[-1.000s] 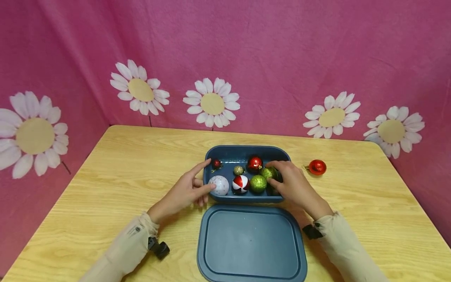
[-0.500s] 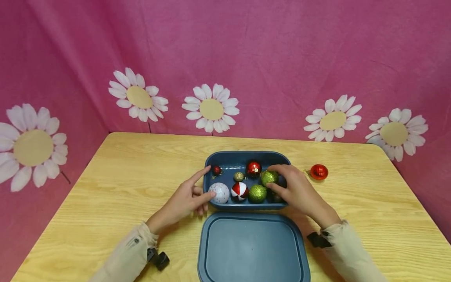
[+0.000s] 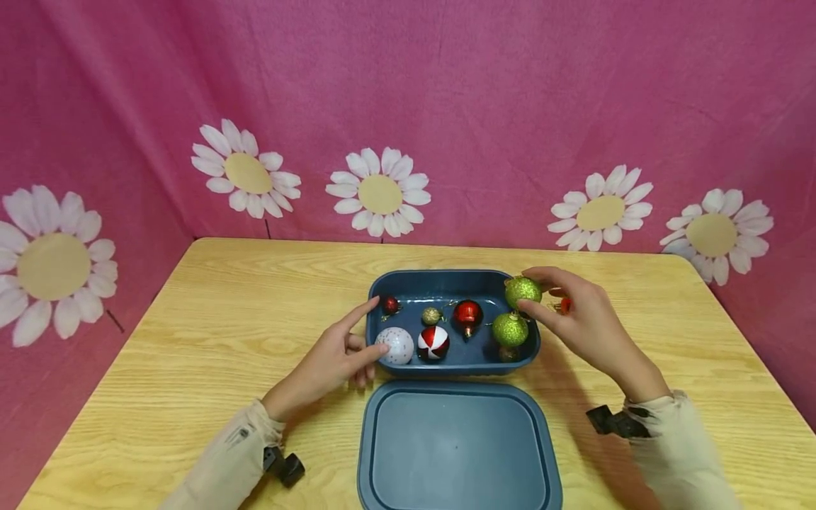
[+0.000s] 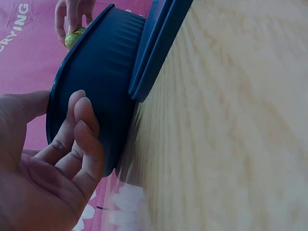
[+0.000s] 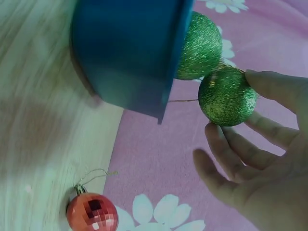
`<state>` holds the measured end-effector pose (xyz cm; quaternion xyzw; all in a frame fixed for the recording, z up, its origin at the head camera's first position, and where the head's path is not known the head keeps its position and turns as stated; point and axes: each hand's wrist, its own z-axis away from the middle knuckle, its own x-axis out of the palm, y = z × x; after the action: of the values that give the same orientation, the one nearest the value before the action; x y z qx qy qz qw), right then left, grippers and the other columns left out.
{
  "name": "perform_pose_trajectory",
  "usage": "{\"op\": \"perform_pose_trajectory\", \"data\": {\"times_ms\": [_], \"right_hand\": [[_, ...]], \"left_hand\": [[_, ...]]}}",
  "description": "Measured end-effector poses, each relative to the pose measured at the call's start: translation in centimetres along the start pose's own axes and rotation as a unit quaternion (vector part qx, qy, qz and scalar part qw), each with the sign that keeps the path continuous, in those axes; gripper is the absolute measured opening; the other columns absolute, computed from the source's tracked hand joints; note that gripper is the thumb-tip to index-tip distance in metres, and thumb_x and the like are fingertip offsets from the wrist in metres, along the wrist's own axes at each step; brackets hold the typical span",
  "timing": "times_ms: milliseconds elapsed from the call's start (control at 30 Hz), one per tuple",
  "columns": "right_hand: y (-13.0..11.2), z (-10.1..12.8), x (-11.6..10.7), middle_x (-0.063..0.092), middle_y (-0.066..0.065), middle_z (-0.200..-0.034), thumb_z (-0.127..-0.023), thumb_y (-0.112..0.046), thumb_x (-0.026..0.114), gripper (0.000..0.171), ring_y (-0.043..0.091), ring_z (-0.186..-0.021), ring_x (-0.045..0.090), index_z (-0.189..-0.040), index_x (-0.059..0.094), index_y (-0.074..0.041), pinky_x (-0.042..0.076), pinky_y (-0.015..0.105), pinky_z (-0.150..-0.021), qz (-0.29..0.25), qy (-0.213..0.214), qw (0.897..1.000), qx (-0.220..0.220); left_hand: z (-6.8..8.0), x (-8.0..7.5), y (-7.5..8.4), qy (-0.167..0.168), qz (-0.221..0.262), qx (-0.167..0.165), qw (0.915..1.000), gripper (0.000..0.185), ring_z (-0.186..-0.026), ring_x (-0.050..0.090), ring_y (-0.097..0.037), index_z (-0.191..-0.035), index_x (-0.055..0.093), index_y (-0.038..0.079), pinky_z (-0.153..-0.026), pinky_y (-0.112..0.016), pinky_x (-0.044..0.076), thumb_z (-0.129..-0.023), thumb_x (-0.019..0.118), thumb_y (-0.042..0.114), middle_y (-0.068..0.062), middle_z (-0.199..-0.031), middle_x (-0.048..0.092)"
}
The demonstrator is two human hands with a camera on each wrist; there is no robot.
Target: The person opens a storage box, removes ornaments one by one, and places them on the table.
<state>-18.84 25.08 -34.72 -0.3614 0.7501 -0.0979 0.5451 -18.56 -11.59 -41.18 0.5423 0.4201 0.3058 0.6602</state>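
Note:
My right hand (image 3: 532, 290) pinches a green glitter ball (image 3: 521, 292) between thumb and fingers, raised over the far right corner of the blue box (image 3: 440, 273). The right wrist view shows that ball (image 5: 225, 96) clear of the box rim. In the box lie a second green glitter ball (image 3: 510, 329), a shiny red ball (image 3: 467, 312), a red-and-white ball (image 3: 434, 342), a white dotted ball (image 3: 395, 345), a small gold ball (image 3: 431, 316) and a small red ball (image 3: 390, 305). My left hand (image 3: 379, 326) rests against the box's left end, its fingers (image 4: 79, 127) touching the outer wall.
The box's blue lid (image 3: 455, 446) lies flat on the wooden table (image 3: 223, 319), just in front of the box. A red mirrored ball (image 5: 91, 217) sits on the table right of the box, mostly hidden behind my right hand. Pink flowered cloth backs the table.
My right hand has lifted the green glitter ball out of the box, up and to the right. The other green ball and the shiny red ball have shifted inside. The left hand stayed put.

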Motion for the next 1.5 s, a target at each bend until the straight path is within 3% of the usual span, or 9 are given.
{"op": "perform_pose_trajectory", "data": {"times_ms": [167,433,633,833,1033,1100,1233,1333,1500], "right_hand": [[0.4,0.0,-0.6,0.068,0.001,-0.11,-0.089,-0.02,0.077,0.039,0.015,-0.09,0.066,-0.125,0.067,-0.014,0.051,0.013,-0.076,-0.026,-0.009,0.999,0.015],[0.9,-0.1,-0.3,0.069,0.002,-0.111,-0.088,-0.028,0.078,0.036,0.017,-0.082,0.068,-0.12,0.068,-0.016,0.055,0.025,-0.072,-0.019,-0.027,0.999,0.019],[1.1,-0.2,-0.6,0.072,0.013,-0.111,-0.091,-0.027,0.075,0.048,0.019,-0.082,0.069,-0.136,0.058,-0.017,0.054,0.025,-0.07,-0.018,-0.023,0.999,0.024],[1.7,-0.2,-1.4,0.073,0.015,-0.104,-0.094,-0.024,0.071,0.043,0.023,-0.08,0.07,-0.134,0.058,-0.014,0.053,0.02,-0.066,-0.019,0.007,0.999,0.028],[3.5,-0.2,-2.0,0.072,0.019,-0.105,-0.093,-0.018,0.072,0.044,0.009,-0.088,0.064,-0.132,0.056,-0.007,0.046,0.01,-0.071,0.007,0.056,0.998,0.022],[4.2,-0.1,-1.8,0.071,0.021,-0.107,-0.091,-0.015,0.074,0.045,0.015,-0.093,0.066,-0.131,0.056,-0.003,0.047,0.013,-0.075,0.011,0.061,0.998,0.023],[5.6,-0.1,-1.1,0.07,0.024,-0.109,-0.088,-0.011,0.077,0.042,0.036,-0.099,0.067,-0.124,0.058,0.0,0.054,0.039,-0.086,0.018,0.049,0.998,0.028],[6.4,-0.1,-0.6,0.07,0.022,-0.107,-0.086,-0.01,0.078,0.039,0.037,-0.099,0.066,-0.12,0.061,0.0,0.052,0.057,-0.085,0.027,0.029,0.999,0.034],[7.4,0.1,0.1,0.069,0.022,-0.108,-0.084,-0.006,0.079,0.04,0.035,-0.094,0.064,-0.119,0.061,0.0,0.054,0.056,-0.083,0.04,0.005,0.999,0.032]], "left_hand": [[-0.1,0.0,0.0,-0.005,-0.002,0.005,1.0,0.078,-0.053,0.062,-0.026,-0.159,0.022,0.021,-0.052,-0.039,0.057,-0.096,0.068,0.025,-0.013,-0.067,0.065],[0.0,0.0,0.0,0.001,-0.005,-0.007,1.0,0.079,-0.053,0.062,-0.026,-0.159,0.023,0.022,-0.053,-0.036,0.057,-0.096,0.069,0.026,-0.012,-0.067,0.065],[0.0,-0.1,-0.1,-0.003,-0.005,0.008,1.0,0.076,-0.052,0.061,-0.025,-0.159,0.023,0.019,-0.051,-0.035,0.056,-0.097,0.067,0.022,-0.013,-0.066,0.065],[-0.1,-0.1,-0.2,-0.005,-0.009,0.009,0.9999,0.075,-0.053,0.061,-0.025,-0.159,0.023,0.019,-0.051,-0.035,0.056,-0.097,0.067,0.02,-0.014,-0.066,0.064],[-0.1,-0.1,-0.2,-0.006,-0.011,0.012,0.9998,0.075,-0.052,0.061,-0.025,-0.159,0.023,0.02,-0.049,-0.034,0.054,-0.097,0.067,0.021,-0.014,-0.065,0.064],[0.0,-0.2,-0.2,-0.007,-0.011,0.013,0.9998,0.075,-0.052,0.061,-0.025,-0.159,0.023,0.02,-0.048,-0.034,0.054,-0.098,0.066,0.021,-0.014,-0.065,0.064],[0.0,-0.2,-0.5,-0.007,-0.011,0.013,0.9998,0.075,-0.051,0.06,-0.025,-0.159,0.024,0.021,-0.048,-0.034,0.054,-0.097,0.067,0.021,-0.014,-0.065,0.064],[-0.1,-0.2,-0.5,-0.004,-0.01,0.012,0.9999,0.075,-0.051,0.06,-0.025,-0.159,0.024,0.021,-0.049,-0.035,0.055,-0.097,0.067,0.021,-0.014,-0.065,0.064],[-0.2,-0.2,-0.3,-0.003,-0.01,0.011,0.9999,0.075,-0.051,0.06,-0.025,-0.159,0.025,0.02,-0.049,-0.034,0.054,-0.097,0.067,0.021,-0.014,-0.065,0.064]]}}
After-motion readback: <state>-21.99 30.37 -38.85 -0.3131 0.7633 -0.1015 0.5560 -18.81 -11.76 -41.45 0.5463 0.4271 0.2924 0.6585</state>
